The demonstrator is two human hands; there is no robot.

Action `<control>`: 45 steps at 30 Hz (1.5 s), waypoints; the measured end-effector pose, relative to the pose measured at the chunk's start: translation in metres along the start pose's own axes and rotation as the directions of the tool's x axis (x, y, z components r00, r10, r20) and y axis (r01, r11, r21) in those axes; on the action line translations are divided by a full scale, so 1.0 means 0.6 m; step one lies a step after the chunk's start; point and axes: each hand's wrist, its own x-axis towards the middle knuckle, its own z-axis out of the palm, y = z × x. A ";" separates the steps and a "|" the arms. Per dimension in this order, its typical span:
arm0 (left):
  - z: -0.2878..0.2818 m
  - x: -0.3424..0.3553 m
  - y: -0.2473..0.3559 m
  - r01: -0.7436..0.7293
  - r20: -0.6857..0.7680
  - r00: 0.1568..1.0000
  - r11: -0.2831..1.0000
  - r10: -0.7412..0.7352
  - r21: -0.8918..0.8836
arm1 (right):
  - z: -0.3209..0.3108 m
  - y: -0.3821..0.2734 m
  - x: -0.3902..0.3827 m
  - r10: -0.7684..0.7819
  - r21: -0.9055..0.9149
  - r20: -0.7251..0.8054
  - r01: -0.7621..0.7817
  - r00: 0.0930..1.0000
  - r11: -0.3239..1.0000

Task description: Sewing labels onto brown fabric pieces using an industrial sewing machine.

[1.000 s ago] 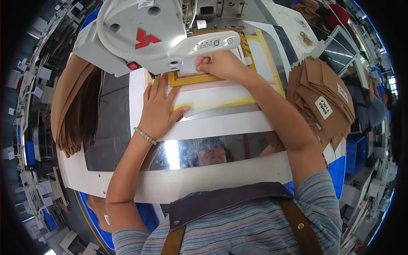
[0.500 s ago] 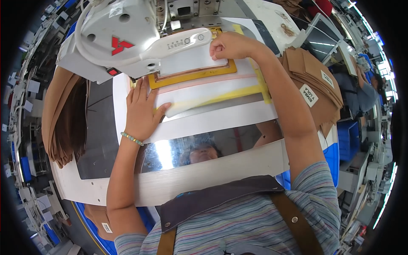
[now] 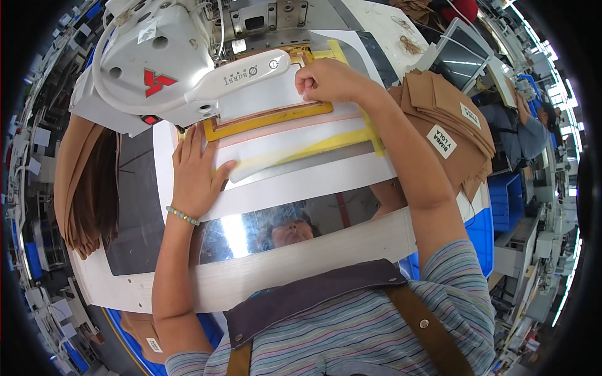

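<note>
Partly under the white machine head (image 3: 182,66), a yellow frame (image 3: 269,121) surrounds a white panel (image 3: 260,100), the left hand (image 3: 195,178) lying flat, fingers slightly spread, near the frame's left corner, the right hand (image 3: 326,81) curling its fingers at the panel's right end, any grip impossible to tell.

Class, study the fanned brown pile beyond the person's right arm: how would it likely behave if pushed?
The brown pile would probably slide apart, since its pieces overlap unevenly with no tie visible. Each piece looks thin, so it may flex when lifted by one edge. Lying flat, the pile seems unlikely to roll.
</note>
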 end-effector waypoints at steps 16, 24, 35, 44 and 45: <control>0.010 -0.005 -0.004 0.001 -0.072 0.997 1.000 -0.002 -0.015 | 0.021 -0.070 0.060 -0.115 0.105 -0.198 0.137 0.973 0.985; 0.004 -0.005 -0.013 -0.003 -0.083 0.997 0.999 0.000 -0.040 | 0.134 -0.155 0.123 -0.031 0.766 0.115 -0.068 0.993 0.639; -0.190 -0.039 -0.234 0.255 -0.350 0.921 0.946 -0.173 0.202 | 0.112 -0.075 -0.038 -0.028 0.339 -0.497 0.223 0.867 0.914; -0.198 -0.109 -0.546 0.380 -0.407 0.895 0.795 -0.186 0.474 | 0.124 -0.050 -0.028 -0.064 0.300 -0.554 0.271 0.830 0.915; -0.197 -0.100 -0.557 0.375 -0.431 0.878 0.857 -0.207 0.353 | 0.122 -0.051 -0.027 -0.062 0.299 -0.555 0.269 0.830 0.916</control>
